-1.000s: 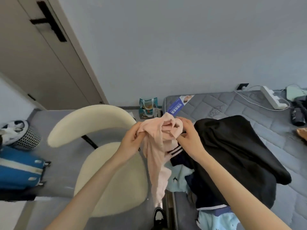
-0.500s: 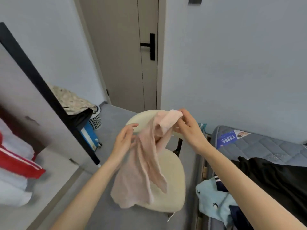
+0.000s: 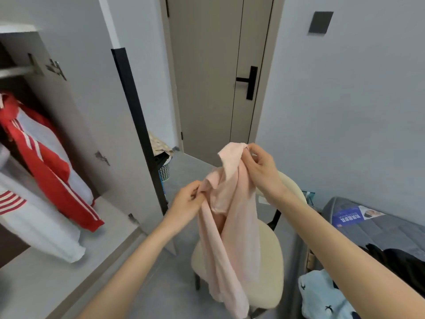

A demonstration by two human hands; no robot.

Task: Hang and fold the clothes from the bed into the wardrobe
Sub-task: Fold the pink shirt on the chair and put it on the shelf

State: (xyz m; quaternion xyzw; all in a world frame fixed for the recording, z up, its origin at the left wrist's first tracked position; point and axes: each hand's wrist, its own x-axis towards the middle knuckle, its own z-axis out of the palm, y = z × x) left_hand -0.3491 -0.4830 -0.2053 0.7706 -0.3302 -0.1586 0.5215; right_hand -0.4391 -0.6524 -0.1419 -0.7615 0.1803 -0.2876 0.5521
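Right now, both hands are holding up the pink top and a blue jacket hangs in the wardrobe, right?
Not quite. The left hand and right hand do hold up the pink top, but the jacket hanging in the wardrobe is red and white, not blue. The head view shows it.

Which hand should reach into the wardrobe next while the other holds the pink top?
Left, probably. The left hand pinches a lower fold on the side of the open wardrobe, while the right hand grips the pink top at its highest point, so it could hold it hanging alone.
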